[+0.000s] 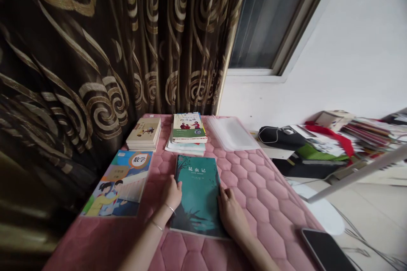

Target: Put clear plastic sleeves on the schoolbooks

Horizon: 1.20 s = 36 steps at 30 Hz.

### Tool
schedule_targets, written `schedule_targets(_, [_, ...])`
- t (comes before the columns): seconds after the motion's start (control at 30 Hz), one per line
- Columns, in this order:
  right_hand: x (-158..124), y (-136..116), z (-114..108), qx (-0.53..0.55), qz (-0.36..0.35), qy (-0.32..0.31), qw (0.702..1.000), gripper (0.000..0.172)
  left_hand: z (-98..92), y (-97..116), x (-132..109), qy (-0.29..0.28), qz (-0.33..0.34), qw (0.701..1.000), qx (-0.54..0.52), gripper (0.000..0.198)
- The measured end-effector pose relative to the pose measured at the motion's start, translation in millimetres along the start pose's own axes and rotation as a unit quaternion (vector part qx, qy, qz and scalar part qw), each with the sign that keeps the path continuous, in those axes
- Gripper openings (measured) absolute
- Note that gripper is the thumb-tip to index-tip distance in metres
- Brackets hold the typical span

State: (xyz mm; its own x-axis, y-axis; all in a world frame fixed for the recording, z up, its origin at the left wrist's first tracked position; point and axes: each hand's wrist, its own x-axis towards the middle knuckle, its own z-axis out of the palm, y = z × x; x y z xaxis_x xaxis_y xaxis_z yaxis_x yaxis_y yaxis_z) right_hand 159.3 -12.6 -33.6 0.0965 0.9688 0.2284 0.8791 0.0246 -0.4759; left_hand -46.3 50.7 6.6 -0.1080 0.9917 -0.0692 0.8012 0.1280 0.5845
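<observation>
Teal paperback (195,197), 昆虫记 on the cover, flat on the counter (267,216), mid-width and toward the near side. Left hand (171,192) against its left edge, fingertips (178,185) just on the cover. Right hand (232,216) at the opposite edge, fingers (222,192) barely over the rim. Both hands open, fingers loosely together, touching rather than gripping. Thin bangles (170,208) on the left wrist, close by the cover.

Main danger: a black smartphone (327,250) at the counter's near right corner, within reach of a careless swing of the right forearm, and a knock could send it over the edge. Second danger: soft quilted covering under everything, so a sideways shove could tip a pile. To the left, a 数学 textbook (119,182), set at a slant. Farther off, a small stack of books (143,134), a taller pile of textbooks (189,129) and a clear plastic folder (230,134). Along the left side, a dark curtain (95,51) with gold swirls.
</observation>
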Motion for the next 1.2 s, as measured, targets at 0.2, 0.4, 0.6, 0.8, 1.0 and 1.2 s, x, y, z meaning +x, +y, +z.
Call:
schedule_targets(0.2, [-2, 3, 3, 0.021, 0.01, -0.007, 1.0, 0.048, 4.3, -4, 5, -0.019, -0.004, 1.0, -0.014, 0.025])
schedule_targets(0.4, [0, 10, 20, 0.042, 0.007, 0.088, 0.995, 0.043, 4.7, -12, -1, -0.006, 0.003, 0.999, -0.033, 0.03])
schedule_targets(0.6, [3, 24, 27, 0.161, 0.035, 0.1, 0.981, 0.044, 18.4, -22, -7, 0.077, 0.039, 0.989, -0.12, 0.034])
schedule_targets(0.8, [6, 16, -6, 0.318, 0.09, 0.028, 0.943, 0.054, 18.8, -22, -7, 0.103, 0.059, 0.959, -0.256, 0.044])
schedule_targets(1.0, [8, -8, -53, 0.528, 0.229, -0.19, 0.795, 0.048, 17.4, -18, -7, 0.071, 0.032, 0.957, -0.278, 0.044])
schedule_targets(1.2, [0, -19, -65, 0.627, 0.301, -0.196, 0.691, 0.047, 16.0, -12, -5, 0.007, -0.024, 0.97, -0.241, 0.032])
